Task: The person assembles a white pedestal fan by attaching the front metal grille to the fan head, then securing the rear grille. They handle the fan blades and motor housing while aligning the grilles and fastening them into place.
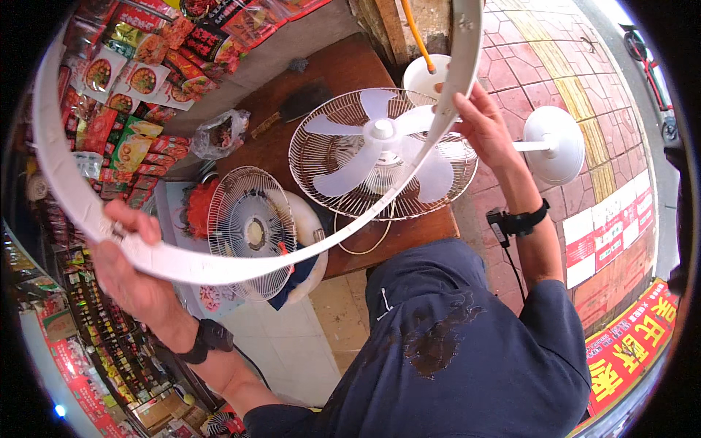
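Observation:
A large white plastic ring [197,268], like the rim band of a fan guard, is held up close to the camera. My left hand [131,266] grips it on the left, fingers around the band. On the right, my right hand [482,124] pinches the band between thumb and fingers. Below the ring, a fan with pale blades [383,150] lies face up on a brown table, its wire rear guard behind the blades. Its round white base [553,146] sticks out past the table's right side. A separate wire front guard [252,219] leans left of the fan.
Shelves of colourful food packets [139,87] line the left side. On the brown table [336,66] lies a clear plastic bag [219,135]. A white bucket [426,75] with an orange hose stands beyond it. Red paving [522,51] extends to the right.

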The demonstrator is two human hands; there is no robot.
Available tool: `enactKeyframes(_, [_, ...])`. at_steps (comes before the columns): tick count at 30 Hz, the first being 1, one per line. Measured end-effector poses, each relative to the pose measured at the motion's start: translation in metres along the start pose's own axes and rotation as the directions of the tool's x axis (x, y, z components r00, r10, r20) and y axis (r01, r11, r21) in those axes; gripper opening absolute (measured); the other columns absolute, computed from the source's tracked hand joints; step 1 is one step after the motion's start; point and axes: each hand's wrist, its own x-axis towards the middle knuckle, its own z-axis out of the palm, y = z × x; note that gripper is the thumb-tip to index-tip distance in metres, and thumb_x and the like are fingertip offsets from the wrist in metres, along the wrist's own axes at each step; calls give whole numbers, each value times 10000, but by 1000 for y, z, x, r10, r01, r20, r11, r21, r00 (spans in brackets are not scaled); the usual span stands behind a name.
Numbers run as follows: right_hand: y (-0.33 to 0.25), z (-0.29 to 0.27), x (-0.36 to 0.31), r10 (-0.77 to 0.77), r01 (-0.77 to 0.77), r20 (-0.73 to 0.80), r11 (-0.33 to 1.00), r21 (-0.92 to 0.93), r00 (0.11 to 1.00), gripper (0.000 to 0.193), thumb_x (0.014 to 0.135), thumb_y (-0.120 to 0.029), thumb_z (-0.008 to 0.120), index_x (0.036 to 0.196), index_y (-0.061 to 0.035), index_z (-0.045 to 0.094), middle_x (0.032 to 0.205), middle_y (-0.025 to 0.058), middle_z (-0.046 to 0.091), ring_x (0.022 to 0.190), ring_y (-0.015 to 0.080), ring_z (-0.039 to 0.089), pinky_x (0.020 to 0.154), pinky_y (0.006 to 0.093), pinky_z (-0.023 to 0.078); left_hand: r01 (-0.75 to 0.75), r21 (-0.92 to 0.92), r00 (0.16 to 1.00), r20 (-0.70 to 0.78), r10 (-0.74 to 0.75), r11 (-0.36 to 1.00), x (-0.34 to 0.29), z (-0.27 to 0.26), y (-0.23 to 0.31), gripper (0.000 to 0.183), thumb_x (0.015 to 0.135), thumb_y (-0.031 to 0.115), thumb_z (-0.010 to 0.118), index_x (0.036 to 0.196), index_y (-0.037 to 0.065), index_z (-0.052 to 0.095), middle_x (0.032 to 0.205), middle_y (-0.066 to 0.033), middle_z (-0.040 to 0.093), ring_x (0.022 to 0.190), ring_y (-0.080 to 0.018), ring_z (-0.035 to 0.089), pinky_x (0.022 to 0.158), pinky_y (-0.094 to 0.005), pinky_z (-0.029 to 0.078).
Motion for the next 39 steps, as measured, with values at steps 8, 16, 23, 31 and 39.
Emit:
enactKeyframes(8, [-22,-20,-14,-146,153,147,987,-42,978,552,1070,-220,583,1579,-135,387,1406,127,611,1269,283,635,1057,472,547,147,-3,989,22,-147,989,-2,-18,-54,536,1118,336,495,1467,-69,462,1455,-231,563,1174,-230,637,1032,-386,494])
enactKeyframes(16, [-26,-23,-14,-258,267,209,964,-15,943,643,1085,-181,544,1652,-173,242,1429,129,590,1310,311,611,1083,496,519,-27,58,997,-72,31,998,-18,-17,-41,605,1112,402,476,1478,-75,408,1449,-254,536,1168,-272,620,1027,-446,491])
enactKeyframes(23, [-29,-20,-13,-261,267,201,964,-2,944,649,1082,-195,548,1654,-193,241,1448,116,584,1319,321,605,1096,498,511,-144,180,982,-98,164,973,-23,-23,-12,654,1090,485,485,1446,-62,444,1414,-248,550,1087,-251,600,941,-406,506])
enactKeyframes(31, [-33,-18,-15,-345,348,115,937,-9,932,521,1082,-109,482,1591,-129,368,1412,147,608,1262,315,646,1049,475,561,-111,157,989,-77,125,981,-18,-22,-17,672,1090,457,503,1495,-66,385,1440,-251,545,1106,-266,637,946,-395,534])
enactKeyframes(39, [-60,-35,-30,-387,397,142,916,-49,911,628,1069,-203,574,1637,-161,309,1387,111,623,1256,254,647,1081,436,533,-159,141,983,-73,170,977,-23,-15,-14,650,1100,418,496,1510,-64,347,1431,-293,532,1086,-288,647,946,-423,554])
